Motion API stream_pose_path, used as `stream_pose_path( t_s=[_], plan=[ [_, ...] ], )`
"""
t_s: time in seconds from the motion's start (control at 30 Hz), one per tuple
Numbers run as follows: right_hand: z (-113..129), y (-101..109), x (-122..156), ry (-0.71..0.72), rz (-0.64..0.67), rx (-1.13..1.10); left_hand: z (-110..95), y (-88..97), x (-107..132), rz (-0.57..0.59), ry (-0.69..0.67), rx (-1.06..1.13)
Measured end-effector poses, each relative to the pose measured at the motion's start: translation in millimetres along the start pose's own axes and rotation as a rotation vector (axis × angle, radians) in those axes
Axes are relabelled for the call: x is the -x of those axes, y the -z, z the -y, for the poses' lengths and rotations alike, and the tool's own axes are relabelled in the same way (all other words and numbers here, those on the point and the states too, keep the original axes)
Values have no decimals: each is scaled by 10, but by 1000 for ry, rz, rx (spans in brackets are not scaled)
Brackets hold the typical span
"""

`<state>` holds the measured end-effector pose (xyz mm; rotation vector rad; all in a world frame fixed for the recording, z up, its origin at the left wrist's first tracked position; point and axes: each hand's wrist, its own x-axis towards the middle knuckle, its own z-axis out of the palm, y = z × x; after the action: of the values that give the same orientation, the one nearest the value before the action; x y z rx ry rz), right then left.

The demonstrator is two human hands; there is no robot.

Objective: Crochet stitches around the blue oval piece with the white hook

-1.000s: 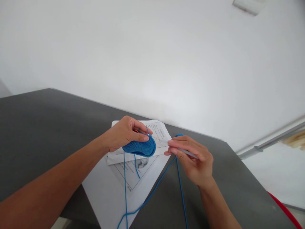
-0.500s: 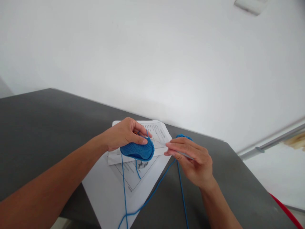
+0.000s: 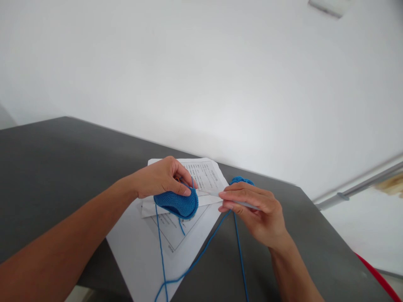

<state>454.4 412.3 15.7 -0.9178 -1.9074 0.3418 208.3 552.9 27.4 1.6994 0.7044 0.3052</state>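
My left hand [image 3: 160, 178] is closed on a round blue crocheted piece [image 3: 178, 204], thumb on its upper edge, held just above the printed paper sheets [image 3: 176, 228]. My right hand [image 3: 256, 214] pinches a thin silver crochet hook [image 3: 217, 194] whose tip reaches the piece's rim. Blue yarn [image 3: 201, 256] trails from the piece and from under my right hand down toward the near table edge. A blue yarn ball [image 3: 241, 180] peeks out behind my right hand.
The dark grey table [image 3: 56, 167] stands against a white wall. A grey metal rail [image 3: 362, 184] runs at the right. A red curved edge [image 3: 378, 277] shows at the lower right corner.
My left hand and the blue piece have shifted slightly left and down. The right hand has stayed almost in place, still holding the hook at the rim.
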Motion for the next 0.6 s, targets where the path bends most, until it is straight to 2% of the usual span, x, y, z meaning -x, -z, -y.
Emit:
stream_pose_path(
  t_s=[0.33, 0.47, 0.6],
  plan=[
    [55, 35, -53, 44, 76, 157, -81, -7, 7, -15, 7, -199],
    [49, 39, -49, 6, 84, 86, -59, 14, 10, 32, -23, -212],
    [51, 39, -31, -90, 51, -79, -36, 5, 20, 78, -52, -169]
  ],
)
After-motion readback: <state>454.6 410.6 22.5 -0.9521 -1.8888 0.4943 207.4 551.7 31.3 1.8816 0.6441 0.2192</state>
